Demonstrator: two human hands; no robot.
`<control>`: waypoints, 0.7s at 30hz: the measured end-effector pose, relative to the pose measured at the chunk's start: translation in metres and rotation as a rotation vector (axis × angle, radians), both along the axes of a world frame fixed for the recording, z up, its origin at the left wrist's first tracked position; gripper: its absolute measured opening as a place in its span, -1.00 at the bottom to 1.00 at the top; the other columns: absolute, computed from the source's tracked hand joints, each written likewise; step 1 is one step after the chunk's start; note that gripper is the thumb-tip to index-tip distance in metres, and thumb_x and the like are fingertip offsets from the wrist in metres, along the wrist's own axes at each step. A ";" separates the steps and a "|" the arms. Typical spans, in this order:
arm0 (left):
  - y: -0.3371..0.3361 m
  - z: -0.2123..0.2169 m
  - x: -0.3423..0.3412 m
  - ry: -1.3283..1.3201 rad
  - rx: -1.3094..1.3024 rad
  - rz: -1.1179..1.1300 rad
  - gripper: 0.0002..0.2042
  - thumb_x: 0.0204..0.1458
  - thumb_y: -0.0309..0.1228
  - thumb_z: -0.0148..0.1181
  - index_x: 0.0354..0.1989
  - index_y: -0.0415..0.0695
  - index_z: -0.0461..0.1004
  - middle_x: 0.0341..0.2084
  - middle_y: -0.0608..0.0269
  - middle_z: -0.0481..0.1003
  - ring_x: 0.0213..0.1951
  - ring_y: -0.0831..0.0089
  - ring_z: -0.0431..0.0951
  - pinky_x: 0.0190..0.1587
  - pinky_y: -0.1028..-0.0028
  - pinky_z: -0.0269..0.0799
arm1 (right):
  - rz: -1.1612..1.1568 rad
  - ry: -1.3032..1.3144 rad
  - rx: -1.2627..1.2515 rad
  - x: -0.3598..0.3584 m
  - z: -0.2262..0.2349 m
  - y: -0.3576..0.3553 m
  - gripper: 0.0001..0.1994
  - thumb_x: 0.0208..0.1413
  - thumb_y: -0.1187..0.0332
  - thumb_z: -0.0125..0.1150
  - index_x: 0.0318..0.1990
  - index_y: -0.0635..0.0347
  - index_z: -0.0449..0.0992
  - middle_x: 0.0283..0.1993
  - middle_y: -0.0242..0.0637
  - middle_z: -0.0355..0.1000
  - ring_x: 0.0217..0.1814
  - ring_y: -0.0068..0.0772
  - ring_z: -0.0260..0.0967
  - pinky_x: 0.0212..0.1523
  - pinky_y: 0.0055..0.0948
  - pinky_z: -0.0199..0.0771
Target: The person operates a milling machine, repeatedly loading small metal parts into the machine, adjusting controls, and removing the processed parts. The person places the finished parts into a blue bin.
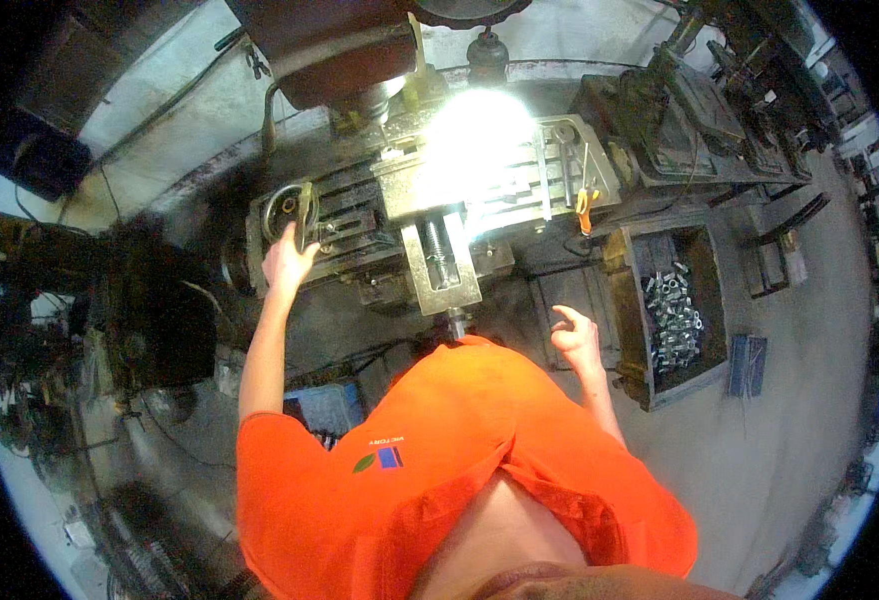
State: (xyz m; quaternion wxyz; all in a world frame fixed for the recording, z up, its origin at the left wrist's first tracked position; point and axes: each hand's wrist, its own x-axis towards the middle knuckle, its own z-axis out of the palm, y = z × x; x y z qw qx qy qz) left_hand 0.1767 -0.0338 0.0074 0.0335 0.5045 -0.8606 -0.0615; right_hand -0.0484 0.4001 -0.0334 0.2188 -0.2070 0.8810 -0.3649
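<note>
While the left hand (287, 262) sits on the handwheel (294, 212) at the left end of the milling machine table (359, 215), fingers curled round its rim and crank, the right hand (573, 335) hangs free in the air, fingers loosely spread, holding nothing, just left of the parts crate (621, 310). Handwheel looks like cast metal: rigid, heavy, likely oily, so slippery on the rim; best taken by the protruding crank handle rather than the flat rim, I'd judge. Next inward, the machine vise (439, 255) is bolted mid-table with its screw pointing back toward the person; jaw area is washed out by the work lamp glare (479, 135), so can't tell whether a part is clamped. Spindle head (344, 60) overhangs top left of the glare. Wrenches (564, 160) and an orange-handled tool (584, 205) lie on the right end of the table. Crate on the right holds a pile of small bright metal pieces (671, 315), stiff, small, probably sharp-edged. Blue bin (324, 408) sits low on the floor by the person's left side. Orange shirt (459, 470) fills the lower frame.
</note>
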 end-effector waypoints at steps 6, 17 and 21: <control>-0.014 -0.022 0.001 -0.081 -0.048 -0.065 -0.45 -0.08 -0.15 0.11 0.13 0.03 0.17 -0.38 -0.04 0.49 -0.27 -0.01 0.48 -0.22 0.11 0.37 | 0.052 0.009 -0.033 -0.004 -0.019 0.010 -0.60 -0.32 0.39 0.05 -0.18 0.17 0.51 -0.36 -0.09 0.48 -0.30 -0.28 0.48 -0.25 -0.43 0.42; 0.025 0.023 -0.045 0.792 -0.081 -0.186 -0.77 0.05 -0.43 -0.01 -0.16 -0.28 0.44 -0.66 0.25 0.40 -0.63 0.56 0.30 -0.55 0.52 0.23 | 0.046 0.000 -0.035 -0.009 -0.014 0.018 -0.60 -0.33 0.40 0.05 -0.20 0.21 0.51 -0.36 -0.08 0.48 -0.32 -0.27 0.47 -0.25 -0.46 0.41; 0.034 0.026 -0.090 0.841 -0.150 -0.259 -0.78 0.04 -0.43 0.00 -0.22 -0.29 0.46 -0.63 0.06 0.44 -0.61 0.45 0.37 -0.49 0.48 0.28 | 0.070 0.014 -0.055 -0.011 -0.014 0.013 -0.63 -0.32 0.40 0.05 -0.22 0.23 0.51 -0.40 -0.08 0.48 -0.34 -0.26 0.47 -0.28 -0.45 0.41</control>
